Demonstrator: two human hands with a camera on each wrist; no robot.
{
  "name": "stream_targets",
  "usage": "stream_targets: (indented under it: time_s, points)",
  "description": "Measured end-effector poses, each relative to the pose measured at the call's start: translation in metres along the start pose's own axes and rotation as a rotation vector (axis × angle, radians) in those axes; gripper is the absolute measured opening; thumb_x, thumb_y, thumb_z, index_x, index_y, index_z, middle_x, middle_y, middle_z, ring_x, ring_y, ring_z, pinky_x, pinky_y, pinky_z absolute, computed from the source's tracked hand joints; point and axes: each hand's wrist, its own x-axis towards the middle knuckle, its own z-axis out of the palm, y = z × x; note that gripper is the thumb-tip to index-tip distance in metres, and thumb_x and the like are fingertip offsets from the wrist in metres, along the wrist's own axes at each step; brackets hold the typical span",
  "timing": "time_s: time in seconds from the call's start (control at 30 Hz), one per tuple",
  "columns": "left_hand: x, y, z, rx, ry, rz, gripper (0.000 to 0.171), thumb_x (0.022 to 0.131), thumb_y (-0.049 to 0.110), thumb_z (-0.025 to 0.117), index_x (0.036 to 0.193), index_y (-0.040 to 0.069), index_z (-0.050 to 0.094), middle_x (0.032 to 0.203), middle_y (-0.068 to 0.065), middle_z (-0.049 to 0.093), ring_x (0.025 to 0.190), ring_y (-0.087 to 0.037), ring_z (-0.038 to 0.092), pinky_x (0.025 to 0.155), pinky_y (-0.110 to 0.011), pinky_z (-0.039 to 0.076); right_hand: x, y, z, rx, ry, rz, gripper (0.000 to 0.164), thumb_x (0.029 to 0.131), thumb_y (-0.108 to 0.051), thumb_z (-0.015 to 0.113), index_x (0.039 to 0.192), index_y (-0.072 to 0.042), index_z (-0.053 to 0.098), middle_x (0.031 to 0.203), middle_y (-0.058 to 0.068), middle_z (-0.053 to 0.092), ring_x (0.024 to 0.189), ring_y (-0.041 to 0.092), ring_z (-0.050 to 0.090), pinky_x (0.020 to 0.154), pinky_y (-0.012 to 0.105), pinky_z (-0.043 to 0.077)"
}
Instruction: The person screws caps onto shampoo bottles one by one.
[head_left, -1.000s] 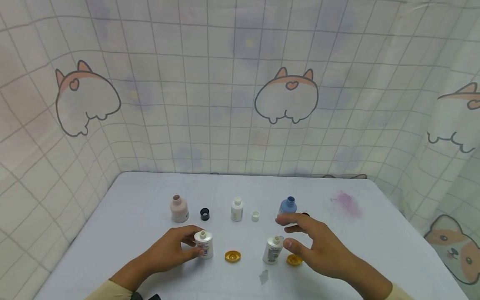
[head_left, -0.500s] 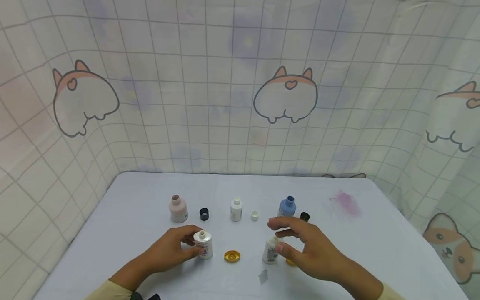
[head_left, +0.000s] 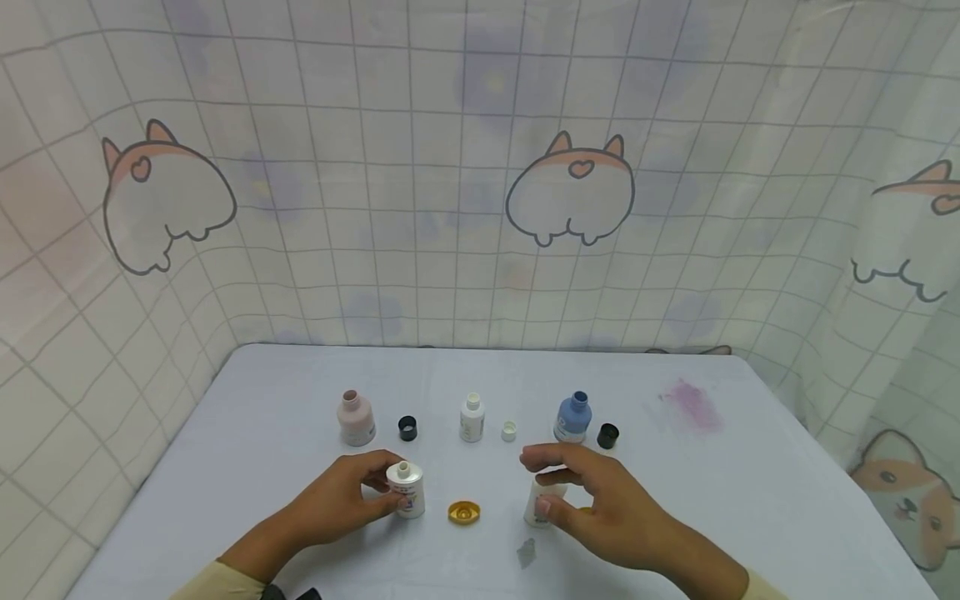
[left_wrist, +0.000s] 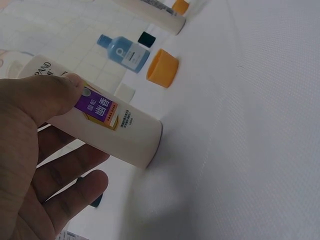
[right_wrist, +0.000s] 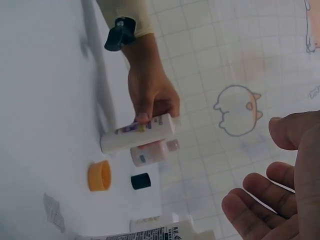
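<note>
My left hand [head_left: 348,498] grips a white bottle [head_left: 411,497] between thumb and fingers; its mouth is uncapped. In the left wrist view this bottle shows a purple label [left_wrist: 97,109] and stands with its base on the table. My right hand [head_left: 611,508] hovers with fingers spread and relaxed around the upper part of a second white bottle [head_left: 534,510]. The right wrist view has this bottle [right_wrist: 165,233] apart from the right fingers [right_wrist: 250,202]. A yellow cap [head_left: 464,512] lies between the two bottles. Another yellow cap [head_left: 587,510] is mostly hidden behind the right hand.
Behind stand an uncapped pink bottle [head_left: 356,419], a small white bottle [head_left: 472,419] and a blue bottle [head_left: 573,418]. Beside them lie a black cap [head_left: 407,428], a white cap [head_left: 509,431] and another black cap [head_left: 608,435]. A grey patch [head_left: 527,552] marks the white table.
My right hand has moved left, over the second white bottle, uncovering the blue bottle and its neighbouring black cap. The left hand keeps its grip in the same place.
</note>
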Motion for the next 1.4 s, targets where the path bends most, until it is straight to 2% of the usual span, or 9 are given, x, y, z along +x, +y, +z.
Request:
stream_targets:
  time_s: [0.2, 0.37, 0.53, 1.03, 1.3, 1.4]
  points:
    - [0.0, -0.001, 0.001, -0.002, 0.002, 0.006, 0.038, 0.083, 0.048, 0.066, 0.116, 0.031, 0.057, 0.106, 0.021, 0.06, 0.093, -0.004, 0.06, 0.084, -0.031, 0.051, 0.0, 0.0, 0.006, 0.017, -0.009, -0.01, 0.038, 0.092, -0.035, 0.06, 0.128, -0.029, 0.048, 0.122, -0.017, 0.054, 0.101, 0.01, 0.061, 0.086, 0.045, 0.05]
    - [0.0, -0.001, 0.001, -0.002, 0.005, 0.004, 0.039, 0.083, 0.048, 0.067, 0.116, 0.03, 0.057, 0.105, 0.021, 0.06, 0.092, -0.004, 0.06, 0.084, -0.031, 0.051, 0.0, 0.001, 0.012, 0.041, -0.036, -0.006, 0.039, 0.093, -0.038, 0.058, 0.129, -0.028, 0.048, 0.123, -0.014, 0.054, 0.102, 0.008, 0.06, 0.088, 0.04, 0.05]
    - [0.001, -0.002, 0.001, 0.004, 0.009, 0.003, 0.04, 0.083, 0.047, 0.067, 0.117, 0.029, 0.057, 0.105, 0.02, 0.06, 0.092, -0.004, 0.06, 0.083, -0.03, 0.051, 0.0, 0.002, 0.019, 0.051, -0.069, 0.021, 0.043, 0.091, -0.043, 0.057, 0.13, -0.028, 0.047, 0.124, -0.014, 0.053, 0.105, 0.008, 0.058, 0.089, 0.04, 0.05]
    - [0.001, -0.002, 0.002, 0.0, 0.008, 0.006, 0.041, 0.082, 0.047, 0.068, 0.116, 0.029, 0.057, 0.105, 0.02, 0.06, 0.091, -0.004, 0.06, 0.083, -0.028, 0.051, 0.0, 0.015, 0.04, 0.085, -0.104, -0.009, 0.043, 0.092, -0.04, 0.057, 0.131, -0.024, 0.047, 0.127, -0.012, 0.052, 0.108, 0.009, 0.057, 0.09, 0.039, 0.049]
    - [0.001, -0.002, 0.002, -0.025, 0.007, 0.028, 0.04, 0.082, 0.046, 0.068, 0.116, 0.028, 0.057, 0.105, 0.019, 0.06, 0.091, -0.005, 0.06, 0.082, -0.028, 0.051, 0.0, 0.012, 0.046, 0.093, -0.16, 0.123, 0.043, 0.09, -0.049, 0.056, 0.129, -0.036, 0.045, 0.128, -0.018, 0.049, 0.112, 0.011, 0.055, 0.092, 0.038, 0.048]
    - [0.001, -0.003, 0.002, -0.03, 0.01, 0.035, 0.04, 0.082, 0.045, 0.069, 0.116, 0.028, 0.058, 0.105, 0.018, 0.06, 0.091, -0.005, 0.06, 0.082, -0.027, 0.052, 0.0, 0.013, 0.049, 0.118, -0.174, 0.137, 0.044, 0.089, -0.049, 0.057, 0.13, -0.036, 0.045, 0.129, -0.017, 0.049, 0.113, 0.015, 0.055, 0.092, 0.038, 0.048]
